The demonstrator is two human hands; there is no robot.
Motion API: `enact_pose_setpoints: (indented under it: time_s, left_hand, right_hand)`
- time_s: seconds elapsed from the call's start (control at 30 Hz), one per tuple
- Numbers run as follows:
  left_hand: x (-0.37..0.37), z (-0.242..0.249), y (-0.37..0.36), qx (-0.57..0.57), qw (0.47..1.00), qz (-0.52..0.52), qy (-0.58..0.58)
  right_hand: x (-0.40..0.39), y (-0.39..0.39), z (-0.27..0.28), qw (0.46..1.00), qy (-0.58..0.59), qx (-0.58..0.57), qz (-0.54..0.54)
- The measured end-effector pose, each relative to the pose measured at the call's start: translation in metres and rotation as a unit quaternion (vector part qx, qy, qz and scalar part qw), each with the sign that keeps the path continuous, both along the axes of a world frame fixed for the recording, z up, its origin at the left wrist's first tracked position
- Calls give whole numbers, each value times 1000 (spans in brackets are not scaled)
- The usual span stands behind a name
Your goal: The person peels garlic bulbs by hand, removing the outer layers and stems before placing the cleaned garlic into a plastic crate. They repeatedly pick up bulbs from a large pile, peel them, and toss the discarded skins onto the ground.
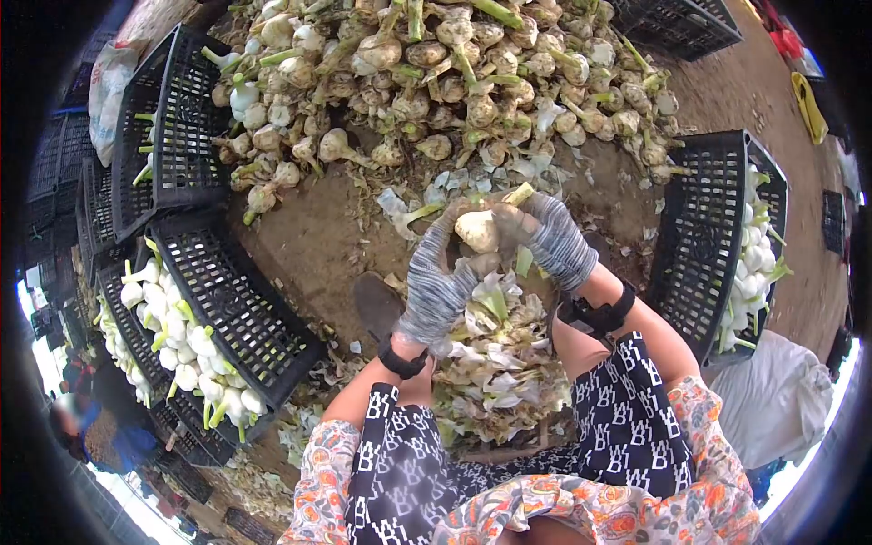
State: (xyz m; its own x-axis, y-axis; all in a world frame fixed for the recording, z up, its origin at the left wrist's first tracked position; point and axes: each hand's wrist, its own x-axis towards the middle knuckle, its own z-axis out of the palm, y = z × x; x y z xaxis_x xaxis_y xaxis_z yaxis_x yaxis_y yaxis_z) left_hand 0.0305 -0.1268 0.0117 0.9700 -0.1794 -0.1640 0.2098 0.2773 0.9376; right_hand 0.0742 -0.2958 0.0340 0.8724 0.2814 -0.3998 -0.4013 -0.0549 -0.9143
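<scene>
A garlic bulb [478, 232] with a short cut stem is held up between both gloved hands, above a heap of peeled husks [500, 363]. My left hand [434, 286], in a grey striped knit glove, curls its fingers and thumb around the bulb's left and lower side. On the other side, my right hand [552, 234], gloved alike, closes its fingers at the bulb's upper right, near the stem; they are slightly blurred. Whether a small tool is in them is hidden. Just beyond the hands lies a large pile of unpeeled garlic [436, 82].
Black plastic crates hold white cleaned garlic: a tilted left crate [241, 309] and a right crate [699, 236]. Another black crate [186, 118] stands at the upper left. A white sack [777, 391] lies at the right. A person in blue [123, 440] is at the far left.
</scene>
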Motion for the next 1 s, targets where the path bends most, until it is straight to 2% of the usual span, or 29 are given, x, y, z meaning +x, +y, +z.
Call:
enact_pose_setpoints:
  time_s: [0.13,0.23,0.33,0.47,0.5,0.6,0.67,0.73,0.8,0.87,0.9,0.97,1.0]
  left_hand:
    - [2,14,-1,-38,998,6,52]
    - [7,13,9,-124,983,10,135]
    - [9,15,2,-197,965,92,144]
    - [9,-6,1,-27,985,143,95]
    - [10,-4,2,113,983,140,19]
    - [21,-4,12,-19,978,75,194]
    - [23,-6,14,165,973,60,150]
    - [27,-8,10,53,952,83,291]
    - [29,-13,14,-10,925,72,374]
    - [27,-12,14,61,961,85,256]
    - [20,-7,12,162,978,101,89]
    - [12,-7,8,236,956,126,-121]
    - [10,-5,5,273,951,87,-112]
  right_hand:
    - [1,-3,-6,998,39,-31,33]
    - [0,-1,-2,998,-3,-4,55]
    - [0,5,19,992,-38,-98,75]
    - [-4,6,1,975,-140,-139,103]
    - [-5,6,-1,978,-138,-118,106]
    - [-11,9,-7,971,-207,-80,88]
    - [-13,10,-6,973,-193,-84,92]
    - [-14,10,-7,980,-157,-85,84]
    - [-16,9,-12,989,-101,-85,66]
    - [-15,8,-20,996,-44,-74,38]
    - [-15,7,-24,997,-16,-68,24]
    - [-17,5,-32,990,-66,-119,39]
    - [-17,5,-34,984,-90,-145,44]
